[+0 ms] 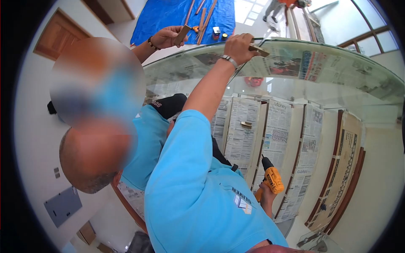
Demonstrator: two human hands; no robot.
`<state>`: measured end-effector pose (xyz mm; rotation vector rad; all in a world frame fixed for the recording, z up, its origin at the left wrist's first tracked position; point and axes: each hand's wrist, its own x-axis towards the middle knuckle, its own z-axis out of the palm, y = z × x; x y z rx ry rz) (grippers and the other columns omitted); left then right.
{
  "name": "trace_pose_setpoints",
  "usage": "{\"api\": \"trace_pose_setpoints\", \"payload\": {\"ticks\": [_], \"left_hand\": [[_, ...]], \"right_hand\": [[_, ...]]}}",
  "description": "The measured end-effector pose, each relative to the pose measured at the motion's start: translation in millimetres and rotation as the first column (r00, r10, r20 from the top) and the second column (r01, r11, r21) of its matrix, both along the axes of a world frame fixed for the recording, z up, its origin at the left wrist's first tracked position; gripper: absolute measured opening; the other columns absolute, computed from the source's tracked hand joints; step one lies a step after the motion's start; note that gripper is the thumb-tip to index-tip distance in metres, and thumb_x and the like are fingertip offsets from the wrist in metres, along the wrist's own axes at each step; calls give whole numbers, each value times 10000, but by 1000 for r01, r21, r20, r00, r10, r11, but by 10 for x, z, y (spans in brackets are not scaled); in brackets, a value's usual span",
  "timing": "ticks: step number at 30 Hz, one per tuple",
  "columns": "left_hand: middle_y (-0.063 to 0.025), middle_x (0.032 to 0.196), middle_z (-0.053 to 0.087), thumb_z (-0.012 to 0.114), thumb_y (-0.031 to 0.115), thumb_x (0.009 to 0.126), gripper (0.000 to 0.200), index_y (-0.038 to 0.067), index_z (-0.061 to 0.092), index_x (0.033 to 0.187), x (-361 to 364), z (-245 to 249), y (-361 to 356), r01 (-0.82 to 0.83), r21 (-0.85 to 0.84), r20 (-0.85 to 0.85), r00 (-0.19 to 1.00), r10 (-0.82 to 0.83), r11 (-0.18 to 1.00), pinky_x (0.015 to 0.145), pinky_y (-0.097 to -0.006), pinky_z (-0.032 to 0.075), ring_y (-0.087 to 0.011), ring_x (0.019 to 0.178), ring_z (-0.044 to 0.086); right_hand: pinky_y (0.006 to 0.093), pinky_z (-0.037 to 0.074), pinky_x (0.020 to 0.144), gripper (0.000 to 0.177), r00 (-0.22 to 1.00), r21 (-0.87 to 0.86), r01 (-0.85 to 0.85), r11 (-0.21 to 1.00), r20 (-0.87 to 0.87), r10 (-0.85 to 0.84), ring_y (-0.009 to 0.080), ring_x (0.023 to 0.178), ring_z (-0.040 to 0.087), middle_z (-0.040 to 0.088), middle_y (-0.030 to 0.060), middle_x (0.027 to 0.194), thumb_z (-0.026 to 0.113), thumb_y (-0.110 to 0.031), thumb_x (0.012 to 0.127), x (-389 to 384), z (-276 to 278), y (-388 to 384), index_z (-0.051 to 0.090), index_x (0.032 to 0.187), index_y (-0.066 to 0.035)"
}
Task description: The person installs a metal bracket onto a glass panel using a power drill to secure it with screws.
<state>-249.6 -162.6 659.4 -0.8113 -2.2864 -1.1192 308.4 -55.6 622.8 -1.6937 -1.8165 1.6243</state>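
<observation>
Bracket (259, 51) at edge of glass panel (333, 63), drill (273, 179) well apart

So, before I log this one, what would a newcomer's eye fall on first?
Probably the orange drill in the wearer's right hand, bright against the newspaper-covered steps right of centre. Next would be the curved glass panel sweeping across the upper picture, with the left hand at its top edge. Beyond it, at the top, lies a vivid blue tarp.
</observation>
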Motion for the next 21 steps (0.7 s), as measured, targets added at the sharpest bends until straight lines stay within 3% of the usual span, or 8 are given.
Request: {"api": "trace_pose_setpoints", "payload": {"ticks": [4,7,12,15,21], "left_hand": [[-77,874,706,858,450,659,531,88,646,984,-27,5,4,24,-42,54,998,-22,999,785,-432,491,-296,829,677],[-89,871,710,854,463,666,554,71,648,999,-18,6,10,17,-50,44,999,-14,999,794,-432,481,-295,842,680],[-80,896,715,858,441,655,520,79,644,960,-46,-34,15,10,-66,-51,999,-14,998,779,-419,485,-284,871,684],[-90,887,713,864,434,648,542,65,638,974,-36,-17,20,31,-59,-59,998,-34,998,762,-428,495,-292,854,684],[-157,863,699,868,437,660,587,31,617,1002,-40,-29,41,17,-36,-101,995,-20,999,732,-448,524,-352,827,676]], "right_hand": [[343,539,740,500,998,34,65,997,-22,-64,209,822,663,665,68,919,708,102,609,-140,-29,-23,615,1086,-12],[341,540,738,458,997,50,-22,998,-71,26,203,815,667,672,59,894,718,97,600,-209,-5,-15,638,1037,-13],[325,539,731,394,983,148,-176,973,69,167,190,803,674,687,57,882,756,42,603,-279,-38,-11,663,982,-12],[326,543,735,411,975,168,-222,960,36,220,187,813,676,687,56,904,729,73,600,-269,-98,-17,667,996,-17],[328,542,728,385,981,149,-189,971,73,180,184,800,676,690,53,882,740,58,593,-200,-124,-133,673,964,-21]]}}
